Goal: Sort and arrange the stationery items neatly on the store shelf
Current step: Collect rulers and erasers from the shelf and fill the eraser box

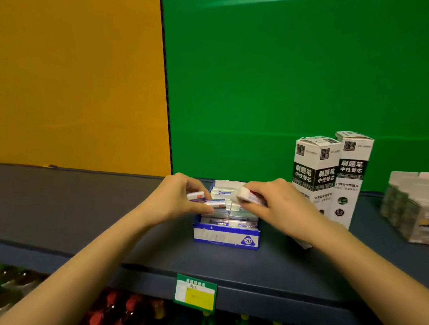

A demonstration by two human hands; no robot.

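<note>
A blue and white display box (225, 237) marked 2B sits on the dark grey shelf (79, 210), filled with several small white wrapped erasers (229, 222). My left hand (176, 198) is over the box's left side and pinches small erasers (196, 196) between thumb and fingers. My right hand (277, 206) is over the box's right side and grips a white eraser with a red label (245, 194), tilted above the rows.
Two tall white and black refill boxes (337, 173) stand just right of my right hand. A grey multi-pack carton (419, 206) sits at the far right. A green and yellow price tag (195, 293) hangs on the shelf's front edge. Bottles fill the lower shelf (122, 317).
</note>
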